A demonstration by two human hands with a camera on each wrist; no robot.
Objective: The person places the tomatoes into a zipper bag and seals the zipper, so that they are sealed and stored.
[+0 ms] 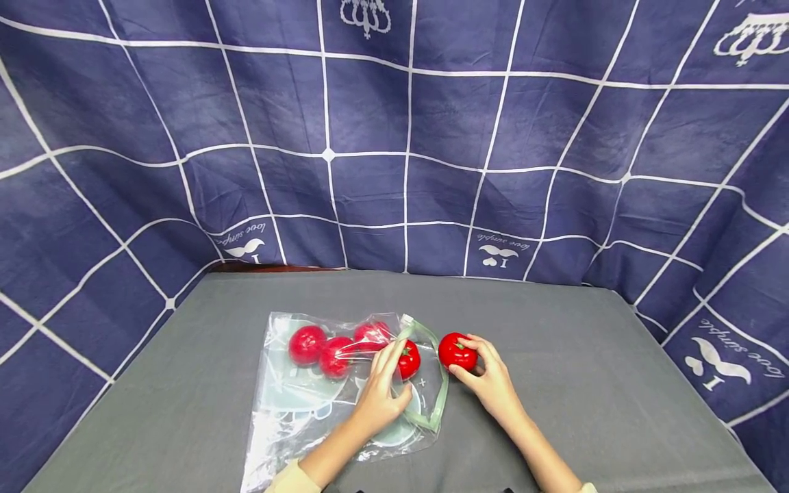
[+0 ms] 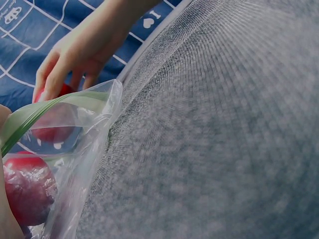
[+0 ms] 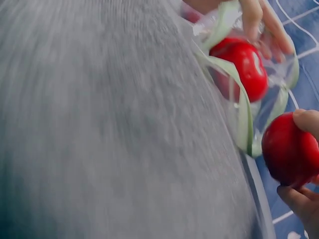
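Observation:
A red tomato (image 1: 458, 352) sits in my right hand (image 1: 487, 380), gripped between thumb and fingers, just outside the mouth of a clear plastic bag (image 1: 274, 404) with a pale green strip (image 1: 441, 397) along its opening. Lying over that mouth, my left hand (image 1: 379, 404) touches the film with fairly straight fingers, the thumb spread apart from them. Right by these fingers another tomato (image 3: 244, 69) with a green stem rests inside the opening. Deeper in the bag, several more tomatoes (image 1: 307, 344) show through the film. In the left wrist view, a bagged tomato (image 2: 30, 186) lies near the left hand.
The bag lies flat on a grey-covered table (image 1: 555, 342), printed with pale patterns. Behind and around the table hangs a dark blue curtain (image 1: 370, 192) with white grid lines. Grey ribbed cloth (image 2: 209, 129) fills much of both wrist views.

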